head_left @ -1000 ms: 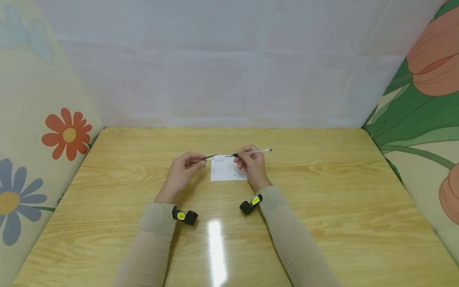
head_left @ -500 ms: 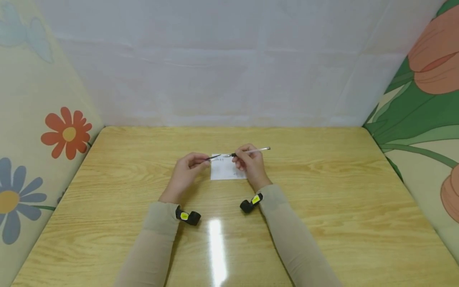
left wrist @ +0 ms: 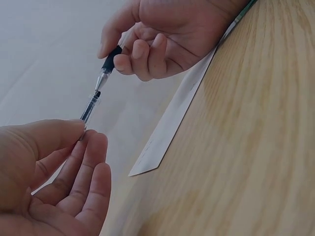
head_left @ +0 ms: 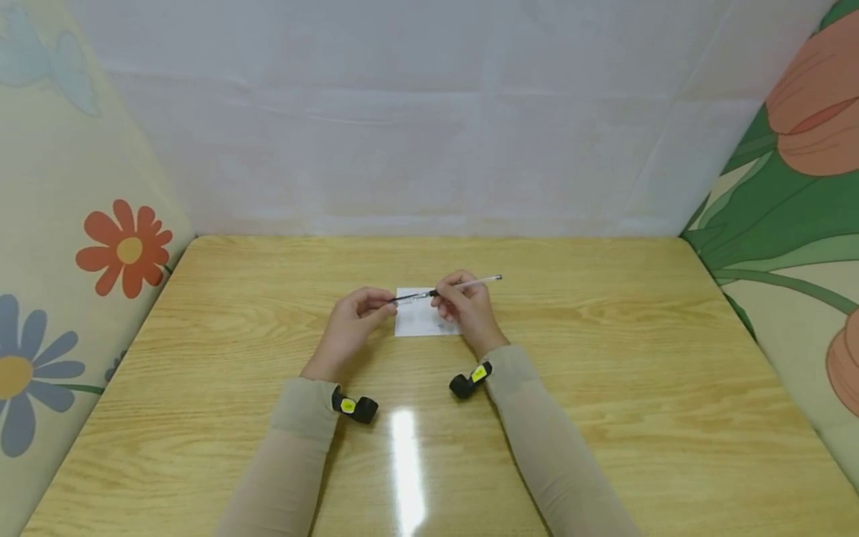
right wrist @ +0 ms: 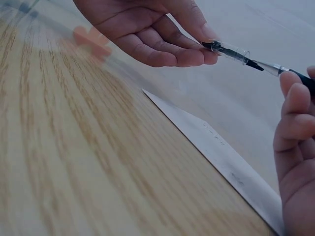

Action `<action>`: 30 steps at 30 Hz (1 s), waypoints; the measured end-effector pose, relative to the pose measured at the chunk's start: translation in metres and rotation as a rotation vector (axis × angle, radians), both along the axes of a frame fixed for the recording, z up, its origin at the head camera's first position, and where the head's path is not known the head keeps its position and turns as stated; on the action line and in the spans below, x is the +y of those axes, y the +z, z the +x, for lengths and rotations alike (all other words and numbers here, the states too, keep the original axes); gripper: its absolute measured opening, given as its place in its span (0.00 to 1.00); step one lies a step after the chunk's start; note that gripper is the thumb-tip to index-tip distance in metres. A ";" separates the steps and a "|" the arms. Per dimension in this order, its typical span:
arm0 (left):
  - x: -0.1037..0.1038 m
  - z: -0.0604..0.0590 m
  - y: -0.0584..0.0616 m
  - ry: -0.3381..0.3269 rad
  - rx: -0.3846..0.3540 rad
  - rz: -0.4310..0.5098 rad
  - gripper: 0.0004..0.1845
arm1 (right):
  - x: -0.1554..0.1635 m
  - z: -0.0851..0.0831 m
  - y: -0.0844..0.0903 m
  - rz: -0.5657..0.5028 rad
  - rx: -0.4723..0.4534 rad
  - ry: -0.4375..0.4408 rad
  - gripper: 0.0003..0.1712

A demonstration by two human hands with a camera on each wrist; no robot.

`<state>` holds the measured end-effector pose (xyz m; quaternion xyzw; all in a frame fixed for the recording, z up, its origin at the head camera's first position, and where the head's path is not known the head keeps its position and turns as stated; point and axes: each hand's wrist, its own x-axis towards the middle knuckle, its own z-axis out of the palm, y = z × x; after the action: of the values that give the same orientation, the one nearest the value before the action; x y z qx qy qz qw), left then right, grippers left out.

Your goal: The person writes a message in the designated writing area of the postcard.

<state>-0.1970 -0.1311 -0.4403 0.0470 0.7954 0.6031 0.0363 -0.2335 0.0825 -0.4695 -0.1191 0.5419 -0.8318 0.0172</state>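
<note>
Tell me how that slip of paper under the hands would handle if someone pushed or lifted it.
The paper lies flat and thin on the glossy table, so a push would probably slide it easily. It looks very light and likely floppy: lifted by one corner, it would probably droop. Its edge sits flush with the wood in the wrist views, so pinching it up may take a fingernail.

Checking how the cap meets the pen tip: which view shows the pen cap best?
The right wrist view: the clear pen cap shows whole, pinched by the left hand. The left wrist view shows it partly hidden by the thumb; in the head view it is tiny.
</note>
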 end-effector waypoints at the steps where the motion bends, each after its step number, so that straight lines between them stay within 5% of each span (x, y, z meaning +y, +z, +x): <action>1: 0.000 0.000 0.000 0.002 0.000 0.000 0.15 | 0.000 0.000 0.000 0.003 -0.002 0.004 0.08; 30: 0.006 0.004 0.006 -0.028 -0.074 0.046 0.17 | 0.000 0.001 0.000 0.067 0.022 0.037 0.04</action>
<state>-0.1926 -0.1252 -0.4348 0.0365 0.7786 0.6222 0.0730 -0.2325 0.0828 -0.4690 -0.1376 0.5675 -0.8112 0.0304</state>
